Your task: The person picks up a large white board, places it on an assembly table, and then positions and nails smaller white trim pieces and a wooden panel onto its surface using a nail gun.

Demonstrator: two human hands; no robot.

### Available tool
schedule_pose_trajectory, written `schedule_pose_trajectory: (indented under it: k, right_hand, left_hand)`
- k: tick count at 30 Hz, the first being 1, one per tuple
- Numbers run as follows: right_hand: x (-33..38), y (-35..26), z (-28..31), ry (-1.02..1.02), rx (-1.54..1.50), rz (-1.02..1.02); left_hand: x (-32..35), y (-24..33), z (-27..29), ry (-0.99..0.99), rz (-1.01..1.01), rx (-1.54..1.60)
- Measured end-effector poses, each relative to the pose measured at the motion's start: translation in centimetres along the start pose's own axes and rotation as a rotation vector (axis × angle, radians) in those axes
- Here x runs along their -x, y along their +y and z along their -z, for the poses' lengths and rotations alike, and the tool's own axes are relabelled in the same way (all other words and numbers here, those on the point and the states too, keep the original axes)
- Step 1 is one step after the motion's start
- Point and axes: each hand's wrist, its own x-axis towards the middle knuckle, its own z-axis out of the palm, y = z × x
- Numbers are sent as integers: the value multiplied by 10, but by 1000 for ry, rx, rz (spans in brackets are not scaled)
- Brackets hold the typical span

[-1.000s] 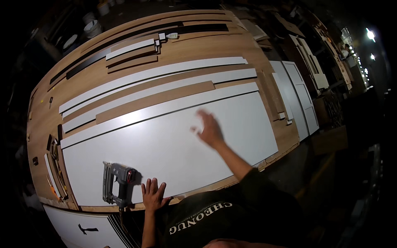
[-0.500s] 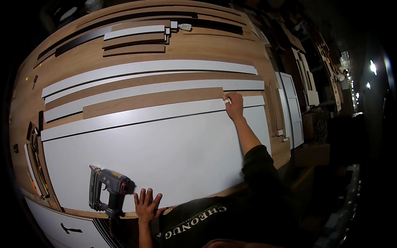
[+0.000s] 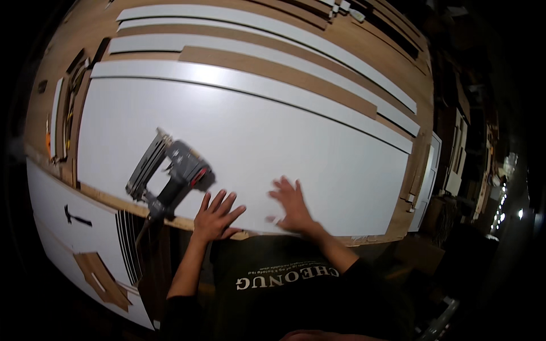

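My left hand rests with spread fingers on the near edge of a large white panel. Just to its left a grey nail gun lies on the panel, its nose pointing up and left. My right hand is over the panel's near part, fingers apart, slightly blurred, with nothing held. Whether it touches the panel I cannot tell. Along the panel's far side runs a long white strip, and beyond it lies a brown board strip.
More white strips lie farther back on the wooden table. A small white bottle is at the far right. At the left are tools and narrow pieces. A hammer lies on another white panel at lower left.
My right hand has left the end of the brown strip and come back toward me, its fingers now spread. The view has turned and shifted. My left hand stays at the panel's near edge.
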Motion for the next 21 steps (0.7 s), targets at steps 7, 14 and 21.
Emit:
schedule_pose_trajectory:
  k: [7, 14, 21]
  right_hand:
    - [9, -53, -41, 41, 215, 61]
    - [21, -49, -62, 210, 262, 142]
    - [23, -46, -57, 270, 240, 232]
  left_hand:
    - [-3, 10, 9, 47, 66, 71]
    - [-2, 19, 48, 135, 192, 236]
    - [18, -33, 78, 338, 608, -192]
